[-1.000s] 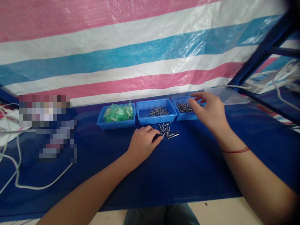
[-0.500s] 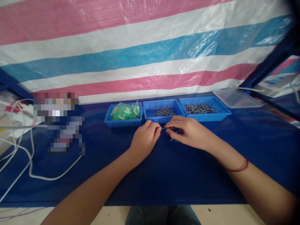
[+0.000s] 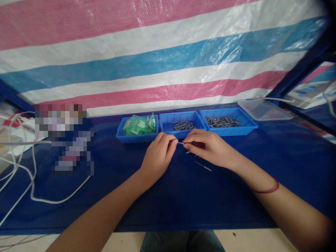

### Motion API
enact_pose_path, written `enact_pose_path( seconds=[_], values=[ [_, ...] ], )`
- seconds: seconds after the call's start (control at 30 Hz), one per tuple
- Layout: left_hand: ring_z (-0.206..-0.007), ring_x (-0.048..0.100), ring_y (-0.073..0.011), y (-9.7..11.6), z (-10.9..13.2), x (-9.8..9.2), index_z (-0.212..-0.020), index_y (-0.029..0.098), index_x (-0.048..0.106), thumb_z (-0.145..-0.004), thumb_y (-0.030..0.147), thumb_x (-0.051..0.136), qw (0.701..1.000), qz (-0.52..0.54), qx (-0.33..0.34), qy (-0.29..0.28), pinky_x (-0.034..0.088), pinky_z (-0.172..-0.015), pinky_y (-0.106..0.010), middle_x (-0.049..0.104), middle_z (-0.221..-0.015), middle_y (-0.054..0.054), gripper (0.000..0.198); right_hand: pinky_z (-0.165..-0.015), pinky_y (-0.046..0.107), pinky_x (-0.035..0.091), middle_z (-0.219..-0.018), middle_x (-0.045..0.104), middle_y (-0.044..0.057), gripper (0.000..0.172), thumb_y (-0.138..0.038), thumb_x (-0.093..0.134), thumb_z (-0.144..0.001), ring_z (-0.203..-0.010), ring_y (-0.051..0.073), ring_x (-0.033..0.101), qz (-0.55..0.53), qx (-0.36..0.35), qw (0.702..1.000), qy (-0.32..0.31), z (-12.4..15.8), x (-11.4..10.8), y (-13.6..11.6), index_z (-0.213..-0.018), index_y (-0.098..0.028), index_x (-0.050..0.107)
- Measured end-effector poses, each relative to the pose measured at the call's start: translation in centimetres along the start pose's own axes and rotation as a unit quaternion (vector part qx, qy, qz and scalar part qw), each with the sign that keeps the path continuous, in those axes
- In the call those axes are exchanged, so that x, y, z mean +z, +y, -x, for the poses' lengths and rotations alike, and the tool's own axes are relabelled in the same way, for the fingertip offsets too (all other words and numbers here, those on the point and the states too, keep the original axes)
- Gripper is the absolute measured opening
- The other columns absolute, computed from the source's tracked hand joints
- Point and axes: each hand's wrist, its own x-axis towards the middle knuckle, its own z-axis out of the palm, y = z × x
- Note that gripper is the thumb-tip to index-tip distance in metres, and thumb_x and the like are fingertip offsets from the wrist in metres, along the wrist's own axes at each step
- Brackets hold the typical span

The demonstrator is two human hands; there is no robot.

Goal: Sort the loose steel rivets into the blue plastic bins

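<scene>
My left hand (image 3: 159,151) pinches one end of a thin metal pin (image 3: 180,142), and my right hand (image 3: 207,146) has its fingertips closed on the other end. The pin spans the small gap between the hands, just in front of the middle blue tray (image 3: 168,134). Below my right hand a loose metal pin (image 3: 203,166) lies on the blue table (image 3: 183,199). Parts of other pins show under the right fingers, mostly hidden. The middle tray holds a pile of small metal pieces (image 3: 184,125).
On the left, a blue tray (image 3: 138,138) holds green bags (image 3: 140,125). The right blue tray (image 3: 246,131) contains metal pieces (image 3: 222,121). A clear lid (image 3: 265,110) lies at the back right. White cables (image 3: 49,201) and blurred items occupy the left side.
Both hands have shifted slightly left, still joined by the pin. A loose pin below my right hand now shows fully on the table.
</scene>
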Motion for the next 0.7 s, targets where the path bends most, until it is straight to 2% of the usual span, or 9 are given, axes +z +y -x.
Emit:
enact_pose_path(
  seconds=[0.13,0.23,0.4,0.7],
  values=[
    [-0.074,0.053,-0.0126,-0.01,0.14,0.21,-0.092,0.018,0.056,-0.090,0.029,0.051,0.997,0.060,-0.016,0.038,0.043,-0.070,-0.025,0.057,-0.083,-0.002,0.012,-0.059,0.027,0.043,-0.081,0.060,0.004,0.012,-0.026,0.057,-0.085,-0.066,0.012,0.054,-0.057,0.017,0.998,0.015,-0.09,0.07,-0.30,-0.086,-0.020,0.068],
    [-0.068,0.053,-0.0109,-0.06,0.21,0.49,-0.096,0.018,0.057,-0.084,0.030,0.060,0.992,0.107,-0.044,0.059,0.043,-0.064,-0.024,0.059,-0.082,-0.001,0.017,-0.057,0.026,0.042,-0.082,0.059,0.004,0.013,-0.027,0.057,-0.085,-0.065,0.012,0.054,-0.087,0.026,0.996,0.018,-0.15,0.00,-0.59,-0.087,-0.019,0.067],
    [-0.069,0.055,-0.0105,0.01,0.18,0.51,-0.086,0.018,0.059,-0.087,0.029,0.055,0.987,0.146,-0.053,0.051,0.043,-0.063,-0.023,0.062,-0.080,0.000,0.011,-0.055,0.025,0.042,-0.082,0.059,0.004,0.014,-0.029,0.057,-0.086,-0.065,0.012,0.054,-0.096,0.028,0.995,0.023,-0.16,-0.08,-0.85,-0.087,-0.019,0.067],
    [-0.072,0.055,-0.0109,0.19,0.18,0.29,-0.085,0.018,0.059,-0.088,0.027,0.053,0.987,0.148,-0.030,0.058,0.045,-0.067,-0.023,0.062,-0.082,-0.001,0.011,-0.055,0.025,0.042,-0.079,0.058,0.004,0.014,-0.028,0.056,-0.086,-0.062,0.012,0.052,-0.088,0.021,0.995,0.029,-0.15,-0.06,-0.98,-0.087,-0.020,0.066]
  ],
)
